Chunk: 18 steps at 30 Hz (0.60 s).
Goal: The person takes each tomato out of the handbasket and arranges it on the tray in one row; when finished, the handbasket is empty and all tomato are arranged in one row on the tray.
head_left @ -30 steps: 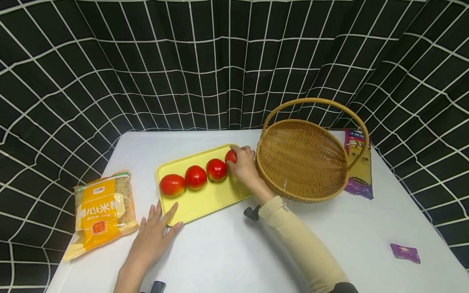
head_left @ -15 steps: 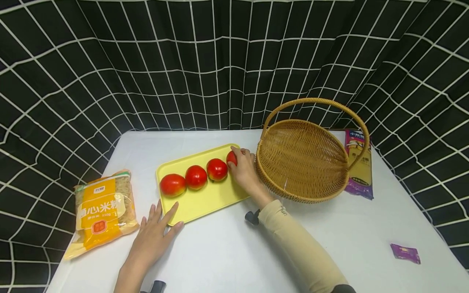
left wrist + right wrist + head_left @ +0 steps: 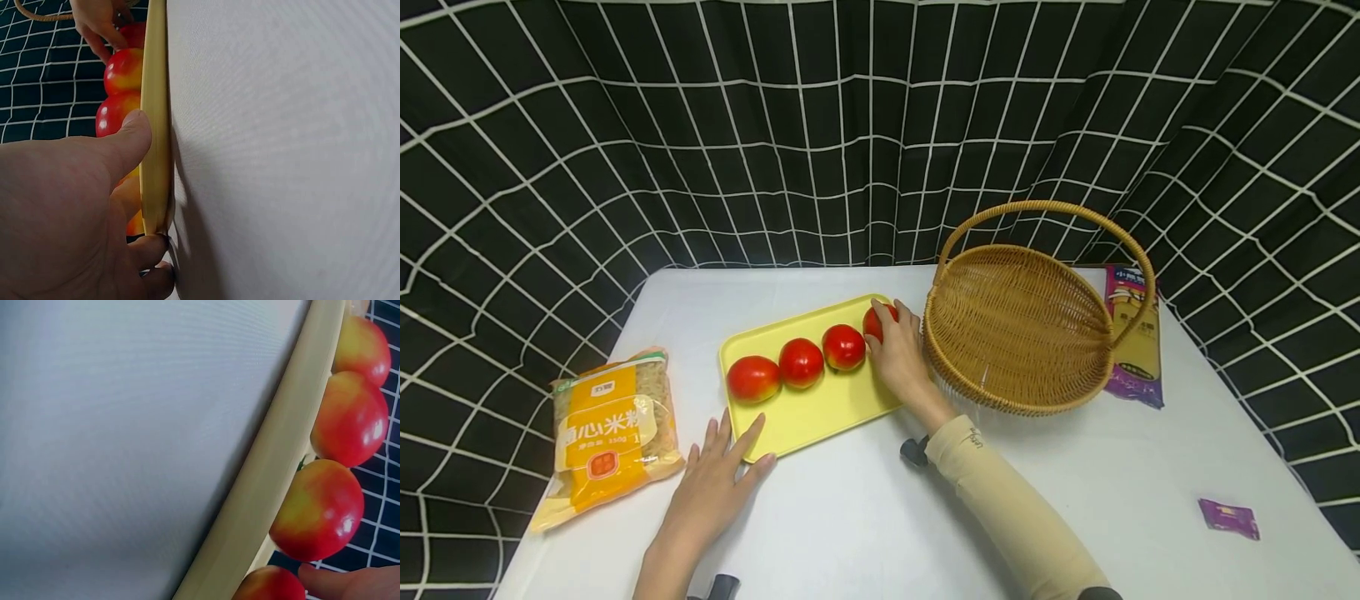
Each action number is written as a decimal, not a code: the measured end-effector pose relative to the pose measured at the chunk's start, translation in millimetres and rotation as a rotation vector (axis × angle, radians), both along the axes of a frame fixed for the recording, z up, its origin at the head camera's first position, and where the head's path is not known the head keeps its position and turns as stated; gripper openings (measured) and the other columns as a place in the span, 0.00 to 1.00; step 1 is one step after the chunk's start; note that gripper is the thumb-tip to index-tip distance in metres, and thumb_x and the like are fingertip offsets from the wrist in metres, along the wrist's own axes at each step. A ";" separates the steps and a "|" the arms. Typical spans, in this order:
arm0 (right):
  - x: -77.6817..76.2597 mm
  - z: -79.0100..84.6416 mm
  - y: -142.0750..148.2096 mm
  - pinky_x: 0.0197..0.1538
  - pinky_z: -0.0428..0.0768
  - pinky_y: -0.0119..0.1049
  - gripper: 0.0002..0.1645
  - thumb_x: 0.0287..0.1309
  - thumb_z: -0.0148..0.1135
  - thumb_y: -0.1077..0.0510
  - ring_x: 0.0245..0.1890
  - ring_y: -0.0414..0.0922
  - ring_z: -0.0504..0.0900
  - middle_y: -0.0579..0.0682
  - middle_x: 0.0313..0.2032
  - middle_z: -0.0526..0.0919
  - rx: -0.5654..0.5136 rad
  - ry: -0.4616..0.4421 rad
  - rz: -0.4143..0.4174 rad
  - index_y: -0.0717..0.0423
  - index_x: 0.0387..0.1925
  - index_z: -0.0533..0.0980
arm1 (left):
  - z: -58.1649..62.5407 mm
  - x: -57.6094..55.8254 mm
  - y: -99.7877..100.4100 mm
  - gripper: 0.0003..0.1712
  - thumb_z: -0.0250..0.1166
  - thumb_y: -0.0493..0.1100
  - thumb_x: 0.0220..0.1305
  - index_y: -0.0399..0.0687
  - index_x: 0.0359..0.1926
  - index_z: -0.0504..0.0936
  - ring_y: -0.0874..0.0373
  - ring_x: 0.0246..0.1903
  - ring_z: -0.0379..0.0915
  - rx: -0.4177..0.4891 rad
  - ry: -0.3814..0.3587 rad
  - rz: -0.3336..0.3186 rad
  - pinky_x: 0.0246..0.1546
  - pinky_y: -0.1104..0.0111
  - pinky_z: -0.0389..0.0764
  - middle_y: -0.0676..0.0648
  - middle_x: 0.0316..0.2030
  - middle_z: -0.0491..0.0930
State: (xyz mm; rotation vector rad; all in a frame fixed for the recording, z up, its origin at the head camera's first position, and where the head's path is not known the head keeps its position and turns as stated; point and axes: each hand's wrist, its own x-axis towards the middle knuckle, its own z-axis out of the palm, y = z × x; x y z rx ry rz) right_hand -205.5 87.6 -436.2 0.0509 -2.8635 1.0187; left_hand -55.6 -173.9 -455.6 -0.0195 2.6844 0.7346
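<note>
A yellow tray (image 3: 820, 417) on the white table holds a row of several shiny red-and-yellow fruits that look like apples. The leftmost fruit (image 3: 753, 379) is longer than the others. At the tray's right end, my right hand (image 3: 897, 354) has its thumb and fingers around the last apple (image 3: 877, 323), partly hiding it. In the right wrist view, the thumb (image 3: 337, 581) touches this apple (image 3: 272, 586). My left hand (image 3: 711, 475) lies with fingers spread at the tray's near left corner. Its thumb (image 3: 134, 134) rests against the tray's rim (image 3: 156, 94) in the left wrist view.
A wicker basket (image 3: 1015, 333) with a tall handle stands just right of the tray. Behind it lies a purple packet (image 3: 1135, 358). An orange bag of noodles (image 3: 613, 425) is left of the tray, and a small purple wrapper (image 3: 1229, 518) lies at the right.
The right hand and the last apple have shifted very slightly right, and more of the apple shows between its fingers. The left hand and the other fruits stay put.
</note>
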 end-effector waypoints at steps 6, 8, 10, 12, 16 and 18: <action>1.3 0.6 0.7 0.81 0.67 0.57 0.35 0.72 0.65 0.60 0.79 0.62 0.61 0.66 0.79 0.60 0.004 0.012 0.004 0.50 0.77 0.69 | 0.3 0.4 0.0 0.42 0.56 0.66 0.78 0.59 0.84 0.58 0.29 0.83 0.25 0.001 0.004 -0.003 0.80 0.31 0.32 0.30 0.84 0.34; 1.8 1.2 1.1 0.81 0.66 0.57 0.35 0.73 0.65 0.60 0.80 0.62 0.61 0.66 0.79 0.60 0.005 0.010 0.007 0.50 0.78 0.69 | 0.0 0.4 -0.1 0.43 0.56 0.67 0.78 0.59 0.84 0.58 0.29 0.83 0.25 0.001 0.003 -0.004 0.80 0.31 0.32 0.30 0.84 0.34; 2.4 1.9 1.4 0.82 0.64 0.56 0.36 0.73 0.65 0.60 0.80 0.62 0.60 0.66 0.80 0.59 0.003 0.011 0.012 0.50 0.78 0.68 | -0.4 0.3 -0.1 0.43 0.56 0.67 0.78 0.59 0.84 0.58 0.29 0.83 0.25 0.001 0.003 -0.004 0.80 0.31 0.32 0.30 0.84 0.34; 3.0 2.5 1.6 0.82 0.64 0.56 0.36 0.73 0.65 0.60 0.80 0.62 0.60 0.66 0.80 0.59 0.007 0.014 0.019 0.50 0.78 0.68 | -0.9 0.2 -0.2 0.43 0.55 0.67 0.78 0.59 0.84 0.58 0.29 0.83 0.25 0.000 0.002 -0.003 0.80 0.31 0.32 0.30 0.84 0.34; 4.2 3.4 1.6 0.82 0.64 0.56 0.35 0.73 0.65 0.60 0.80 0.62 0.60 0.66 0.80 0.59 0.011 0.020 0.022 0.51 0.78 0.69 | -1.6 -0.2 -0.2 0.43 0.55 0.68 0.78 0.59 0.84 0.58 0.29 0.83 0.25 -0.007 0.003 -0.003 0.80 0.32 0.33 0.30 0.84 0.35; 4.6 4.1 1.8 0.82 0.65 0.56 0.35 0.73 0.65 0.60 0.80 0.61 0.60 0.66 0.80 0.59 0.009 0.020 0.021 0.51 0.78 0.69 | -1.6 -0.3 -0.1 0.43 0.55 0.68 0.78 0.59 0.84 0.57 0.29 0.83 0.25 -0.010 0.003 -0.003 0.80 0.32 0.33 0.30 0.84 0.35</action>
